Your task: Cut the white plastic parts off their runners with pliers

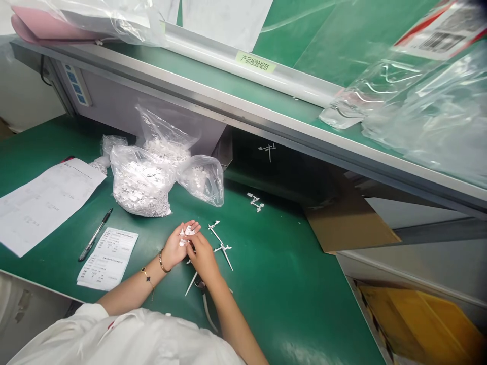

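My left hand (174, 249) is palm up over the green table (274, 284), cupping several small white plastic parts (189, 231). Over that palm, my right hand (201, 252) has its fingers bent and pinched at the parts; what lies between its fingertips is too small to make out. Beside my right hand lies a thin white plastic sprue (217, 237), with a long piece (227, 257) crossing its lower end. Another white stick (191, 284) shows between my forearms, partly hidden.
Clear bags of white parts (140, 187) stand behind my hands, with a smaller bag (201, 180) beside them. Papers (108, 258) and a pen (95, 235) lie left. A metal-edged shelf (228, 121) crosses above; a cardboard box (350, 223) is at right.
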A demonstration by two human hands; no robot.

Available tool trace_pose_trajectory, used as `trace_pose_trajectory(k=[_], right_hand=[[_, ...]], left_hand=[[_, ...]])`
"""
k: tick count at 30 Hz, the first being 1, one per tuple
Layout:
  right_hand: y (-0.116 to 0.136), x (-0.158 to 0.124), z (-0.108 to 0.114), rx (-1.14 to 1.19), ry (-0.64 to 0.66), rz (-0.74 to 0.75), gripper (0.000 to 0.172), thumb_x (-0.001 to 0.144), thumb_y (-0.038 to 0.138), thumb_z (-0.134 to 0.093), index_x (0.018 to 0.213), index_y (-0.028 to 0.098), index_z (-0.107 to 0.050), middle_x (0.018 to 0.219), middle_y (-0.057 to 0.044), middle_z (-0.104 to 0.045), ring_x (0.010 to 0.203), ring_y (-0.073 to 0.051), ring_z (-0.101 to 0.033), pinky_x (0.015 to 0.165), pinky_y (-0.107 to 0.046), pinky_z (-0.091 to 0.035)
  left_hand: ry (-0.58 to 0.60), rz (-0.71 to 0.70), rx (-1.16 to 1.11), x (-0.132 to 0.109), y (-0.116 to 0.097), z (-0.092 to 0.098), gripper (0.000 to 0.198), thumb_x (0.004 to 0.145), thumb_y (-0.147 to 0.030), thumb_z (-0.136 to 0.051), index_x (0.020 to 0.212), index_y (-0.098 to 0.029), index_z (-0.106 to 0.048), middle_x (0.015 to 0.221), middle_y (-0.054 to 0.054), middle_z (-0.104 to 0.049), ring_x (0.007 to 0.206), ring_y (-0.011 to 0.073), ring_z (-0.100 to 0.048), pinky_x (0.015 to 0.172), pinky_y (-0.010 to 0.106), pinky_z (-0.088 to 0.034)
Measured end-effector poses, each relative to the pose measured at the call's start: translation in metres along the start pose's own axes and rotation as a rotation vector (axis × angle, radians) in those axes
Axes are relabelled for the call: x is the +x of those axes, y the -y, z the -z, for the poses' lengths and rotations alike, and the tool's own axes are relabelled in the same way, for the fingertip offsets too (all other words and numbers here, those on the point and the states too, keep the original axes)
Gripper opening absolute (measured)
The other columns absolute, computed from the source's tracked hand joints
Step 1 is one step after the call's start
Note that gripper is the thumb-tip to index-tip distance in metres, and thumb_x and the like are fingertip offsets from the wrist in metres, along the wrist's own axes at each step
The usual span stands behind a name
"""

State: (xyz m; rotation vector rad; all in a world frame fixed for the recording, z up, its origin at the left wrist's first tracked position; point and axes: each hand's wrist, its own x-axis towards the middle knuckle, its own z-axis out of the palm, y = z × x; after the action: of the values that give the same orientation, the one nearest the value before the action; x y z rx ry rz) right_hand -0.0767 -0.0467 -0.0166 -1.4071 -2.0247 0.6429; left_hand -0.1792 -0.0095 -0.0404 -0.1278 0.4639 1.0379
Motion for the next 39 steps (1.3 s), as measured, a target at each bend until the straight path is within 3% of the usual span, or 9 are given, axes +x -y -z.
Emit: trace_pose_trajectory(k=[5,8,12,15,17,20,25,30,39], right_hand=[[0.006,0.003,-0.002,-0.017,0.036,-0.003,0.024,0.081,0.012,-0.046,0.098,0.019,-0.061,0.1,-0.01,-0.057,0.095,-0.021,-0.052,0.085,-0.036,-0.043],[0.011,0.005,0.0,0.147,-0.084,-0.103,0.016,0.08,0.016,-0.046,0.087,0.019,-0.06,0.089,-0.006,-0.055,0.083,-0.018,-0.051,0.078,-0.032,-0.043],[0.019,0.011,0.011,0.797,-0.333,-0.402,0.011,0.076,0.023,-0.044,0.065,0.021,-0.043,0.064,0.003,-0.039,0.056,-0.011,-0.037,0.052,-0.022,-0.035],[0.022,0.017,0.02,1.336,-0.316,-0.503,0.022,0.077,0.031,-0.045,0.062,0.022,-0.032,0.059,0.006,-0.026,0.048,-0.009,-0.025,0.044,-0.019,-0.027],[0.023,0.019,0.022,1.433,-0.273,-0.538,0.028,0.077,0.035,-0.048,0.061,0.022,-0.029,0.058,0.007,-0.024,0.046,-0.007,-0.02,0.041,-0.018,-0.023],[0.021,0.019,0.017,1.175,-0.207,-0.605,0.029,0.081,0.042,-0.045,0.064,0.022,-0.034,0.056,0.008,-0.028,0.043,-0.007,-0.021,0.038,-0.018,-0.018],[0.024,0.019,0.004,0.193,0.025,-0.421,0.016,0.088,0.027,-0.037,0.095,0.02,-0.05,0.08,-0.002,-0.06,0.066,-0.013,-0.056,0.059,-0.022,-0.04],[0.037,0.026,-0.002,-0.525,0.325,-0.405,0.026,0.094,0.028,-0.033,0.113,0.018,-0.049,0.089,-0.012,-0.067,0.076,-0.023,-0.065,0.065,-0.031,-0.044],[0.038,0.035,-0.004,-0.532,0.324,-0.365,0.024,0.092,0.025,-0.034,0.105,0.016,-0.052,0.087,-0.017,-0.067,0.071,-0.025,-0.065,0.057,-0.03,-0.042]], left_hand=[[-0.034,-0.004,0.008,0.001,0.001,0.0,0.028,0.092,-0.026,-0.039,0.095,-0.011,-0.063,0.098,0.009,-0.067,0.107,0.0189,-0.059,0.101,0.032,-0.038],[-0.024,-0.003,-0.02,0.001,0.001,0.001,0.027,0.092,-0.025,-0.04,0.097,-0.011,-0.062,0.098,0.009,-0.067,0.105,0.0182,-0.06,0.099,0.032,-0.04],[0.002,0.019,-0.098,0.0,0.001,0.001,0.025,0.091,-0.024,-0.041,0.098,-0.012,-0.061,0.096,0.008,-0.066,0.101,0.0164,-0.061,0.097,0.03,-0.042],[0.019,0.017,-0.115,-0.001,0.002,0.001,0.026,0.091,-0.025,-0.041,0.097,-0.011,-0.061,0.096,0.008,-0.066,0.1,0.0167,-0.061,0.097,0.03,-0.042],[0.034,0.018,-0.099,-0.002,0.003,0.001,0.027,0.091,-0.026,-0.04,0.096,-0.01,-0.062,0.096,0.009,-0.065,0.099,0.0169,-0.061,0.097,0.029,-0.042],[0.054,0.026,-0.062,-0.002,0.004,0.001,0.03,0.092,-0.028,-0.039,0.097,-0.01,-0.063,0.096,0.01,-0.066,0.1,0.0173,-0.061,0.098,0.03,-0.041],[0.015,0.003,-0.009,0.0,0.005,0.004,0.035,0.093,-0.029,-0.035,0.098,-0.011,-0.064,0.099,0.01,-0.066,0.105,0.0198,-0.059,0.1,0.034,-0.039],[-0.014,-0.056,0.023,0.004,0.008,0.004,0.035,0.092,-0.029,-0.036,0.094,-0.01,-0.065,0.105,0.013,-0.066,0.112,0.021,-0.056,0.105,0.034,-0.035],[-0.014,-0.123,-0.001,0.004,0.008,0.003,0.03,0.091,-0.03,-0.043,0.095,-0.011,-0.065,0.108,0.014,-0.065,0.114,0.0213,-0.054,0.106,0.035,-0.034]])
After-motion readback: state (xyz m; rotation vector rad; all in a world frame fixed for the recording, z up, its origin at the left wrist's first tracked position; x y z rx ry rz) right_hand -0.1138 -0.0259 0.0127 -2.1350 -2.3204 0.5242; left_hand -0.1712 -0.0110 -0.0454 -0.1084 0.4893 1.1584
